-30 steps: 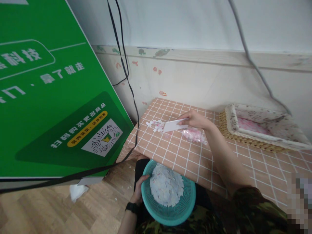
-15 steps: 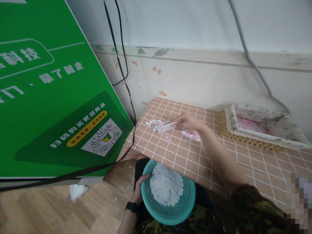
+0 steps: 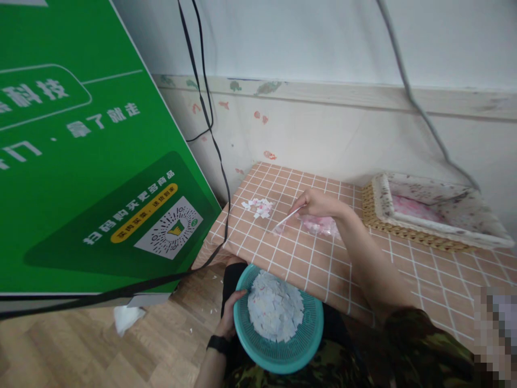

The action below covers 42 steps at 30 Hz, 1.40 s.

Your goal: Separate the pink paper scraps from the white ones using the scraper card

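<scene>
Likely the sweeping step: right hand (image 3: 321, 202) fingers pinch the white card (image 3: 288, 216), edge-down over the bench (image 3: 291, 265) near loose paper bits (image 3: 262, 208), left hand (image 3: 231, 311) grips the green basket (image 3: 278, 363)'s rim; next stroke needs a low, steady edge.

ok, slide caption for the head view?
Left hand holds a teal basket of pale scraps; right hand holds a thin white card over checked cloth.
</scene>
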Each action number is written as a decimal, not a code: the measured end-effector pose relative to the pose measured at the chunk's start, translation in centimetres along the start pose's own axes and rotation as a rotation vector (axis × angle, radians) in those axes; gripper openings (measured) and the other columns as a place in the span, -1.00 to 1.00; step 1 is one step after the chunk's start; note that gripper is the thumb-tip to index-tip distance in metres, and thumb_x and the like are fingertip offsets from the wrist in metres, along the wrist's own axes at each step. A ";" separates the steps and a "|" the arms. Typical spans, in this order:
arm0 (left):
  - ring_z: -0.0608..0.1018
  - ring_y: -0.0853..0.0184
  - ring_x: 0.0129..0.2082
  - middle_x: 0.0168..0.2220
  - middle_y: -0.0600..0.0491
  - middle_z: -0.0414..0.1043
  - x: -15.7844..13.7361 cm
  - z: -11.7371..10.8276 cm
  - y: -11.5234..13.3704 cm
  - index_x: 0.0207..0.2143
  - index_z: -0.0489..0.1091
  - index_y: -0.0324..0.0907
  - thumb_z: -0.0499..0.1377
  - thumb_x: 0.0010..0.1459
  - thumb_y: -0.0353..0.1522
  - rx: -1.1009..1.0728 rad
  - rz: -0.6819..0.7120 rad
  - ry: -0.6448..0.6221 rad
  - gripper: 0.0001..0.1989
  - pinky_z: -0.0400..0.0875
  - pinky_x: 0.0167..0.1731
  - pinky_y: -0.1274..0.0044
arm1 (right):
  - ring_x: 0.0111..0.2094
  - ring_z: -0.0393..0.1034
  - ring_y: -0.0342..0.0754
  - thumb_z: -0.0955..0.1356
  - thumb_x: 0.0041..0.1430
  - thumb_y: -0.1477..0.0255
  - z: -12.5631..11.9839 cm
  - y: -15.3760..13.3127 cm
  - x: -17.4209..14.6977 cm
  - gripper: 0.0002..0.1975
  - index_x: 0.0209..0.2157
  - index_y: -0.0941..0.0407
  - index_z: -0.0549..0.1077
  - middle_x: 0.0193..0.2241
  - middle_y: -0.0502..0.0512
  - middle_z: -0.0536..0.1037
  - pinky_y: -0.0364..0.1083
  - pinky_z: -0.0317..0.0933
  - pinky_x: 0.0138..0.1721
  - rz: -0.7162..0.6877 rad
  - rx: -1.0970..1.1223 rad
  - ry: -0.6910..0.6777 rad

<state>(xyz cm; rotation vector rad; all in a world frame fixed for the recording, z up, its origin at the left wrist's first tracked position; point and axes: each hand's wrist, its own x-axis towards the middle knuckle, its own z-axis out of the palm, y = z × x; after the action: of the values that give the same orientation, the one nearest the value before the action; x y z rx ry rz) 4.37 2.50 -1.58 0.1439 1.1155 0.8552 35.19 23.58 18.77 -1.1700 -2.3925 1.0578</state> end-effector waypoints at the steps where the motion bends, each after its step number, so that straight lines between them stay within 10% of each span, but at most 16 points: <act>1: 0.51 0.23 -0.57 -0.53 -0.04 0.56 0.1 -0.1 0.0 -0.39 0.53 -0.31 0.25 -0.05 -0.28 0.002 0.000 -0.004 -0.75 0.33 -0.45 0.42 | -0.49 0.39 -0.14 0.36 -0.03 0.46 -0.5 0.1 -0.4 -0.78 -0.31 0.09 0.61 -0.48 0.01 0.59 -0.18 0.21 -0.44 0.003 0.014 -0.003; 8: 0.53 0.20 -0.54 -0.52 -0.05 0.57 0.6 -0.7 -0.3 -0.40 0.53 -0.32 0.26 -0.08 -0.29 -0.014 0.014 -0.019 -0.75 0.34 -0.40 0.40 | -0.42 0.40 -0.10 0.35 0.07 0.31 -1.9 -2.8 -2.5 -0.73 -0.25 0.15 0.57 -0.39 0.06 0.59 -0.15 0.20 -0.43 0.058 -0.040 0.326; 15: 0.53 0.19 -0.52 -0.51 -0.06 0.57 0.8 -0.9 -0.2 -0.42 0.53 -0.32 0.28 -0.10 -0.29 0.000 0.016 -0.035 -0.76 0.35 -0.39 0.40 | -0.34 0.44 -0.03 0.29 0.12 0.41 6.5 -7.1 -3.3 -0.77 -0.19 0.11 0.51 -0.30 0.10 0.59 -0.10 0.21 -0.35 0.161 -0.183 0.423; 20: 0.52 0.21 -0.55 -0.51 -0.04 0.57 0.4 -0.9 0.0 -0.41 0.53 -0.30 0.27 -0.08 -0.29 0.006 0.007 -0.046 -0.77 0.34 -0.43 0.42 | -0.21 0.45 0.05 0.24 0.18 0.37 9.7 -4.3 -6.0 -0.71 -0.13 0.12 0.49 -0.18 0.15 0.57 -0.02 0.25 -0.20 0.273 -0.179 0.606; 25: 0.51 0.23 -0.57 -0.54 -0.03 0.56 0.0 -0.9 0.0 -0.42 0.53 -0.29 0.27 -0.08 -0.29 0.010 0.033 -0.040 -0.78 0.34 -0.43 0.42 | -0.27 0.48 0.08 0.28 0.13 0.31 7.0 -1.0 -9.2 -0.69 -0.16 0.13 0.52 -0.23 0.16 0.59 -0.03 0.29 -0.28 0.438 -0.209 0.753; 34: 0.50 0.26 -0.58 -0.56 -0.01 0.55 -0.1 -0.6 0.0 -0.44 0.51 -0.26 0.27 -0.07 -0.30 -0.023 0.017 -0.032 -0.81 0.34 -0.43 0.43 | -0.27 0.47 0.01 0.33 0.09 0.37 1.0 -0.1 0.2 -0.74 -0.21 0.13 0.57 -0.25 0.12 0.60 -0.05 0.28 -0.22 0.070 -0.125 0.514; 42: 0.56 0.13 -0.42 -0.45 -0.06 0.58 -0.1 -0.9 0.0 -0.36 0.51 -0.29 0.29 -0.09 -0.29 -0.074 -0.034 -0.044 -0.74 0.35 -0.32 0.37 | -0.42 0.40 -0.10 0.38 0.00 0.33 -1.3 1.3 2.8 -0.75 -0.30 0.16 0.59 -0.41 0.07 0.59 -0.13 0.25 -0.39 0.067 -0.018 0.199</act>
<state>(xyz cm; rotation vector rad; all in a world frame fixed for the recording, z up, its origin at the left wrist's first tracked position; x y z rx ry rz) 3.60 2.15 -1.93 0.0819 1.0406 0.8577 34.81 26.91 18.52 -1.3041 -2.2282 0.8946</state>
